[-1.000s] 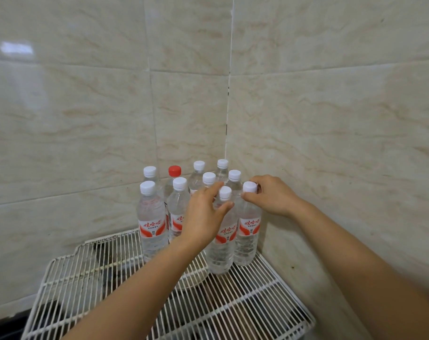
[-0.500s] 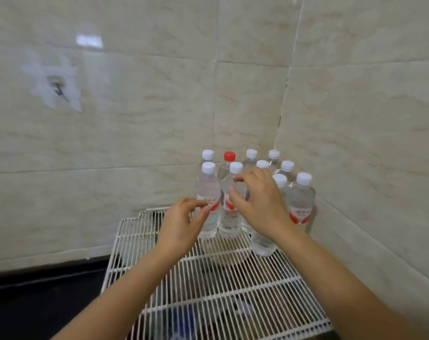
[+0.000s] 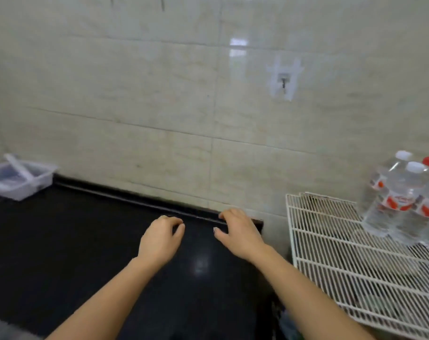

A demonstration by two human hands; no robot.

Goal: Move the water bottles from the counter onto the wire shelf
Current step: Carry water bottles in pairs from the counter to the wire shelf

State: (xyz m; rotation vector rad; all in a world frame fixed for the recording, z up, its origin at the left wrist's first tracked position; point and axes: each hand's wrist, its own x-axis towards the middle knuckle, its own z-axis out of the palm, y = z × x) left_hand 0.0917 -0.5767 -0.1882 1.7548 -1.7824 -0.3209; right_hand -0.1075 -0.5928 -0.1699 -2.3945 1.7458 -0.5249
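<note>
Hovering side by side with loosely curled fingers, grasping nothing, the left hand (image 3: 159, 238) and right hand (image 3: 238, 233) hang over the glossy black counter (image 3: 61, 241), while the upright clear plastic water bottles (image 3: 402, 200) stand on the white wire shelf (image 3: 343, 253) to their right, nearer the right hand

Kitchen: tiled wall (image 3: 159, 94) above black counter (image 3: 61, 241).

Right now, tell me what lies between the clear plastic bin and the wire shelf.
In the head view, bare black counter runs from the bin to the shelf; only the empty left hand and right hand hover there.
</note>
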